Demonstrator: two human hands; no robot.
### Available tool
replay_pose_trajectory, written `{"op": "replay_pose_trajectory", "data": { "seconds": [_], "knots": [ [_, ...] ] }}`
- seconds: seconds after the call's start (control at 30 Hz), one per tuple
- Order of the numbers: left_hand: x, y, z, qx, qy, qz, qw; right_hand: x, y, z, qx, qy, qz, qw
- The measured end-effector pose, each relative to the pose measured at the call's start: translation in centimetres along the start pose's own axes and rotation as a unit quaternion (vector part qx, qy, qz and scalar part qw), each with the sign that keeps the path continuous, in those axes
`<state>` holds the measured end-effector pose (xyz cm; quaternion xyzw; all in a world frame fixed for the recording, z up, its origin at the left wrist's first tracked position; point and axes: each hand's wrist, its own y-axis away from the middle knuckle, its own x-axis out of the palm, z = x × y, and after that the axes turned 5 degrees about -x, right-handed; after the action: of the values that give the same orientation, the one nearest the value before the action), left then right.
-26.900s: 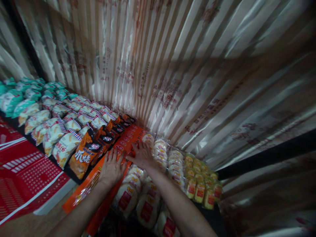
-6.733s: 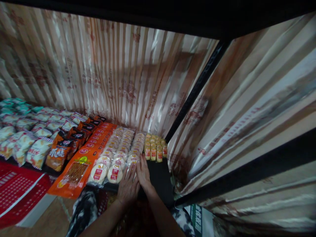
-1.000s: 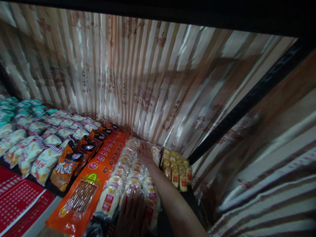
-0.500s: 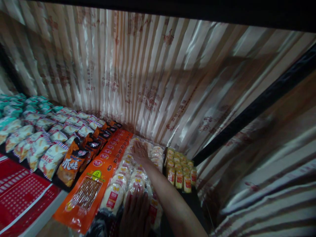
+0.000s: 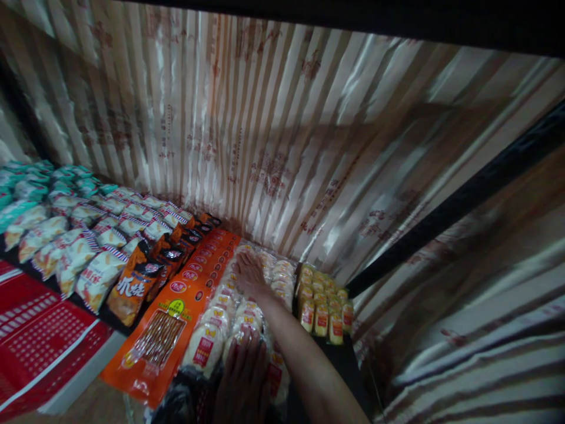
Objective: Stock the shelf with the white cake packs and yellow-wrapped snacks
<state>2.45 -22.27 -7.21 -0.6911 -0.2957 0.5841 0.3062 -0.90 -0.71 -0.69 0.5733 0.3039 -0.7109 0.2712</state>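
Note:
Rows of round crackers in clear wrappers (image 5: 204, 347), with red and yellow labels, lie overlapping on a dark shelf. My right hand (image 5: 249, 272) reaches over them from the lower right and rests flat, fingers spread, on the far part of the rows. Close to the front edge, my left hand (image 5: 245, 371) is laid palm down on the nearest crackers, its fingers stretched out. Neither hand grips anything. To their left, orange packs of brown snack sticks (image 5: 161, 335) overlap in a row. Small yellow wrapped snacks (image 5: 321, 315) stand in rows to the right.
Orange-and-black snack bags (image 5: 130, 288), white striped bags (image 5: 99, 277) and green bags (image 5: 29, 188) fill the shelf's left. A red plastic basket (image 5: 48, 330) is at lower left. Behind hangs a pleated printed curtain (image 5: 265, 129); a black post (image 5: 441, 206) slants on the right.
The view has shifted slightly, so the goods appear a little further right. Both hands stay flat on the wrapped crackers, with hardly any movement.

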Motion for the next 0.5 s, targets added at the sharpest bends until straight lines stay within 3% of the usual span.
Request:
{"op": "replay_pose_trajectory", "data": {
  "seconds": [0.3,0.5],
  "knots": [
    [-0.7,0.0,0.0,0.009,-0.011,0.03,0.999,-0.8,1.0,-0.4,0.001,-0.025,-0.065,0.998],
    [-0.8,0.0,-0.2,-0.015,-0.04,0.061,0.997,-3.1,6.3,-0.7,0.003,-0.1,-0.148,0.984]
  ]
}}
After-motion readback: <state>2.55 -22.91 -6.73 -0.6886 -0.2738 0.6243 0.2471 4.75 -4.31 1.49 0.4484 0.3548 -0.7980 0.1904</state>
